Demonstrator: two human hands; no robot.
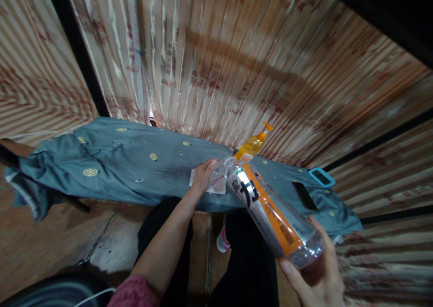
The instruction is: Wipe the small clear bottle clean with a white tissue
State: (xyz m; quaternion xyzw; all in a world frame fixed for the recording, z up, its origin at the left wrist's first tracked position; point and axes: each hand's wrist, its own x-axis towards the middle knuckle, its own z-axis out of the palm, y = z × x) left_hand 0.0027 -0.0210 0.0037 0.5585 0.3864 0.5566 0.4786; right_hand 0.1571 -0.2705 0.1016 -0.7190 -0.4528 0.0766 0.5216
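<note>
A large clear plastic drink bottle (270, 212) with an orange and silver label is tilted, its neck pointing up and left. My right hand (318, 271) is closed around the bottle's base, at the lower right. My left hand (202, 178) is closed on a small clear plastic container (219, 169), whose shape is hard to make out, right by the bottle's mouth. A white packet (218, 188) lies on the cloth below it. Just behind the bottle's neck stands a pump bottle (251, 147) of yellow liquid with an orange pump top.
A grey-blue cloth (118, 153) with a yellow pattern covers the long bench. At its right lie a dark phone (304, 195) and a blue-framed device (321, 177). Striped plastic sheeting (216, 72) hangs behind, with dark frame poles (79, 54). A black rounded object (57, 291) is at lower left.
</note>
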